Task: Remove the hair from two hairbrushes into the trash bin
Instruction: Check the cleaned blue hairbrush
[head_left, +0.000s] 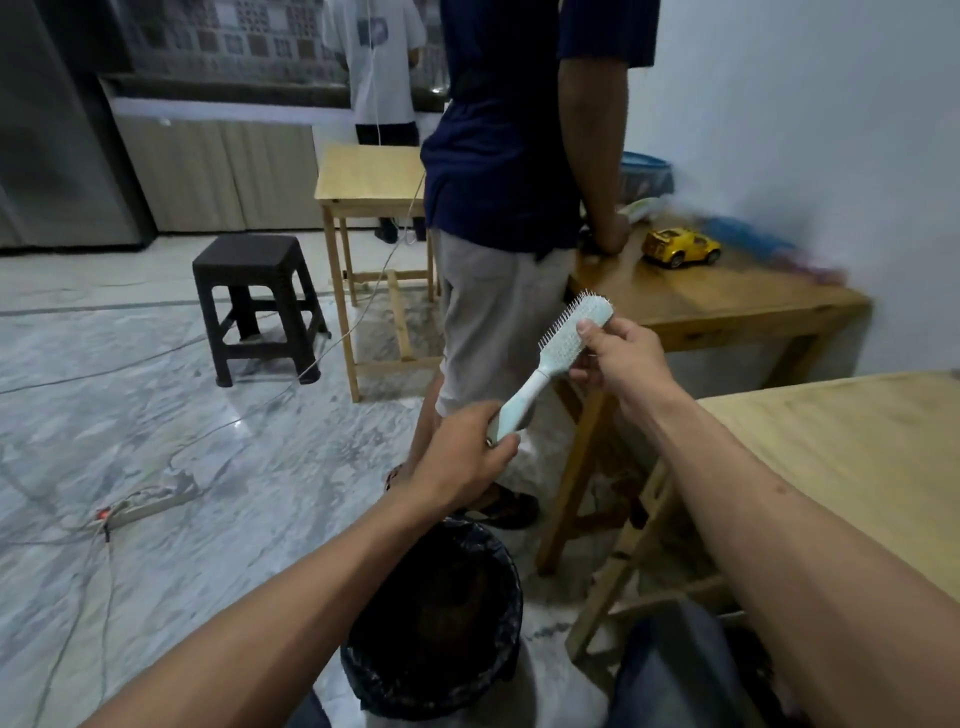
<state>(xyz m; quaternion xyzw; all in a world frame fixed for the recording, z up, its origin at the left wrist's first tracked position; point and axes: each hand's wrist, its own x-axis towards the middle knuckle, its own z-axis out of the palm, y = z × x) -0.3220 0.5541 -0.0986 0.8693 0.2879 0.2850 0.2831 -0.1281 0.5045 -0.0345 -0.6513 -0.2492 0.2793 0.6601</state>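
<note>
One brush (558, 358), pale blue-white, sits just right of centre, slanting from its handle at 7 o'clock up to its bristled head at 1 o'clock. The left hand (465, 457) grips the handle end, fingers curled round it. The right hand (621, 358) pinches the head, thumb on the near face and fingers behind it. No second brush shows.

One bin (434, 621), lined with a black bag, stands on the floor at 6 o'clock, below the left forearm and nearer the camera than the brush. Whether hair lies inside cannot be told; the inside is dark.

Three wooden tables show: one (852, 452) at 4 o'clock under the right forearm, one (727, 301) at 2 o'clock, and a small one (363, 176) at 12 o'clock. On the 2 o'clock table stands one yellow toy car (680, 247). One dark stool (254, 301) stands at 10 o'clock. One power strip (150, 506) lies on the floor at 8 o'clock, with cables running from it.

Two other people stand ahead: one in a navy shirt (498, 156) leans a hand on the 2 o'clock table, another in white (382, 62) is farther back.
</note>
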